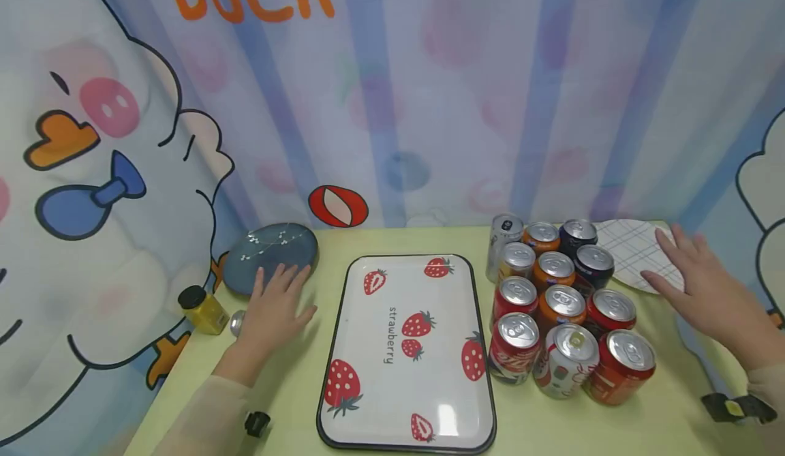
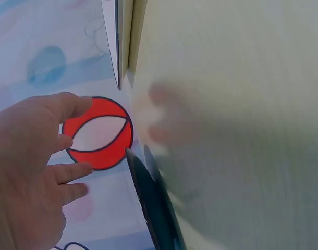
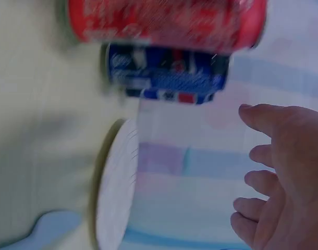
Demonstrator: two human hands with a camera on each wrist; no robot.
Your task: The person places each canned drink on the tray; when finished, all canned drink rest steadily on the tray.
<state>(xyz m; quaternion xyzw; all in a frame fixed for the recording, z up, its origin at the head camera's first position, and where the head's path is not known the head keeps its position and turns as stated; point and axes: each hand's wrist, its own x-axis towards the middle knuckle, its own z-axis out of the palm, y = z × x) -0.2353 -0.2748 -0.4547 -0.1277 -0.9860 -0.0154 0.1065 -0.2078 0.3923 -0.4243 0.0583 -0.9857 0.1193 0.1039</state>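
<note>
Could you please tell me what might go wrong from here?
Two things, I think. The cans stand crowded together, and the right hand is just beside them, over the white plate; a careless sweep inward might knock one into its neighbours. On the other side, the yellow bottle sits near the left hand, so a sideways swing could topple it.

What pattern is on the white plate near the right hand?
The white plate has thin crossing lines, grid-like; best seen in the head view.
</note>
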